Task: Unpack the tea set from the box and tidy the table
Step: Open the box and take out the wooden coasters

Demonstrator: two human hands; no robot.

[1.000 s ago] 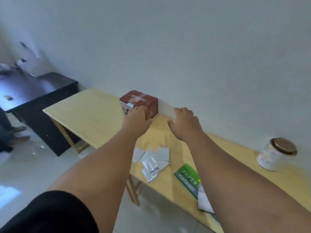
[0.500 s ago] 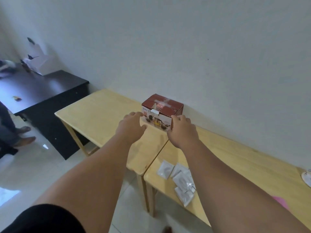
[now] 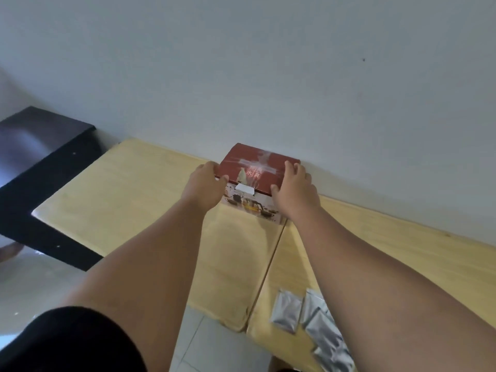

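box (image 3: 257, 173) at 12 o'clock on the pale wooden table (image 3: 128, 200), against the wall, red top taped shut, teaware printed on its front. left hand (image 3: 205, 187) clasps the box's 9 o'clock side, thumb on the top edge. right hand (image 3: 294, 189) clasps the 3 o'clock side, fingers over the lid. silver sachets (image 3: 308, 323) lie scattered at 5 o'clock near the table edge. dark desk (image 3: 40, 167) at 9 o'clock.

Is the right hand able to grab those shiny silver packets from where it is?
Probably yes. The right hand is busy on the red box, but the silver packets lie uncovered on the table beside that forearm, with nothing blocking them.
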